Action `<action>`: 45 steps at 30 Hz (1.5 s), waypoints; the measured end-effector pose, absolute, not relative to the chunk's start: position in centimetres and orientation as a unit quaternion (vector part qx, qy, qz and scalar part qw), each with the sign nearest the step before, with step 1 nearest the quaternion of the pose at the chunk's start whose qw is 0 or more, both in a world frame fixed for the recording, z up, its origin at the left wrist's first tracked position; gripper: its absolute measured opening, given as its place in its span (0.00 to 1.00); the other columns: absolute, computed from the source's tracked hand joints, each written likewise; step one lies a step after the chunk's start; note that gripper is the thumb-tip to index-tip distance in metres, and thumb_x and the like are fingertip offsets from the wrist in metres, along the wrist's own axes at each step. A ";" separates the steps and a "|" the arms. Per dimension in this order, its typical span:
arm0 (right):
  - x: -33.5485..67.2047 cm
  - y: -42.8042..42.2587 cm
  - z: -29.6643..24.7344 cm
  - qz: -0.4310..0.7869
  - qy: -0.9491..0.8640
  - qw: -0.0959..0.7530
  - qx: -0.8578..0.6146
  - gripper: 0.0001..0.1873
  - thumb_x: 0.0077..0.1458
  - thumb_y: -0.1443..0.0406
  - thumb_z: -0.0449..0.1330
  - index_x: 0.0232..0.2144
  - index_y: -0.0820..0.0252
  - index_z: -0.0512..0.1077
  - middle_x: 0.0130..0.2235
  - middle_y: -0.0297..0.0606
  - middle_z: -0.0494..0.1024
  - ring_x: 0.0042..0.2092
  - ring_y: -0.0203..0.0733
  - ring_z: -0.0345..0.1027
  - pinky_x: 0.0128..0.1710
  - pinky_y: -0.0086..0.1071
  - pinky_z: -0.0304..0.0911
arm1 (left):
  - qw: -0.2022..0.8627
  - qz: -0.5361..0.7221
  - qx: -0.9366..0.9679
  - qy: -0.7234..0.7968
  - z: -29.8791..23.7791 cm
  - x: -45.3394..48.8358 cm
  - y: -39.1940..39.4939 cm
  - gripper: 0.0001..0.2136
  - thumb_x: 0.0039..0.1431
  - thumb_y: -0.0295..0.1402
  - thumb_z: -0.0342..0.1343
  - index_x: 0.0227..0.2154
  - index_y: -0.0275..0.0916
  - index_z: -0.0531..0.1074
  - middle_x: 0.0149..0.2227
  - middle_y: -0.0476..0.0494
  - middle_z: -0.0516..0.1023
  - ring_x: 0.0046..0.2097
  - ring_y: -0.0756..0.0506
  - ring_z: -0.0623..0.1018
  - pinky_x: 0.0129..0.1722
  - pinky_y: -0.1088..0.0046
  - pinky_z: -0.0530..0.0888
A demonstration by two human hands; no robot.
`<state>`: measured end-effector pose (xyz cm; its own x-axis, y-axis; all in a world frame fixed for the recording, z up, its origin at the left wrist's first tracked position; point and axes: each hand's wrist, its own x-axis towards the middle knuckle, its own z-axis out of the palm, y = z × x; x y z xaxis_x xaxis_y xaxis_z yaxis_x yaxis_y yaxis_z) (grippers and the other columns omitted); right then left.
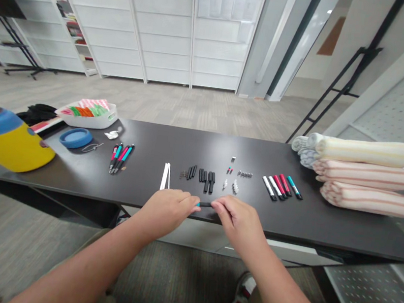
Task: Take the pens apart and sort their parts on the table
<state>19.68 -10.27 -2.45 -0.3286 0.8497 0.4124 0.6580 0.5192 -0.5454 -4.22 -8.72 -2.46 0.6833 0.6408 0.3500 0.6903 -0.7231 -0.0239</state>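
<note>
Both my hands meet over the front edge of the black table. My left hand and my right hand are each closed on an end of a pen with a teal and black barrel; only its middle shows between my fingers. Just beyond my hands lie rows of pen parts: white tubes, black grips, small springs and tips. Finished pens lie to the left, and pen barrels in white, red and teal to the right.
Rolled striped towels are stacked at the table's right end. At the left are a white basket of coloured items, a blue lid and a yellow and blue container. Shelving and white wall panels stand behind.
</note>
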 end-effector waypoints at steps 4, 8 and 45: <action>19.8 -10.3 -2.3 0.216 -0.775 0.357 -0.474 0.07 0.68 0.61 0.59 0.40 0.53 0.78 0.35 0.33 0.83 0.35 0.39 0.76 0.37 0.31 0.65 | 0.057 -0.131 -0.916 -0.375 -2.4 -4.5 -8.4 0.14 0.76 0.41 0.45 0.44 0.41 0.73 0.34 0.48 0.79 0.35 0.45 0.78 0.32 0.70 0.67; 20.1 -10.1 -1.9 0.300 -0.731 0.359 -0.496 0.07 0.63 0.60 0.64 0.42 0.52 0.80 0.34 0.32 0.84 0.33 0.39 0.78 0.35 0.30 0.67 | 0.044 -0.122 -0.914 -0.385 -2.3 -4.6 -8.2 0.13 0.76 0.41 0.46 0.42 0.42 0.73 0.34 0.48 0.78 0.36 0.45 0.79 0.32 0.70 0.68; 27.0 -7.4 0.9 0.139 -0.745 0.333 -0.561 0.10 0.64 0.59 0.61 0.42 0.51 0.82 0.40 0.37 0.84 0.40 0.44 0.78 0.39 0.35 0.69 | 0.006 -0.142 -0.906 -0.399 -2.2 -4.7 -8.0 0.13 0.76 0.39 0.45 0.44 0.42 0.73 0.38 0.46 0.81 0.40 0.45 0.80 0.38 0.69 0.72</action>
<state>27.02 -7.39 0.92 -0.1495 0.9284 0.3403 0.7439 0.3323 -0.5798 -4.65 -7.95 -2.15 0.6409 0.7212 0.2630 0.7248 -0.6813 0.1022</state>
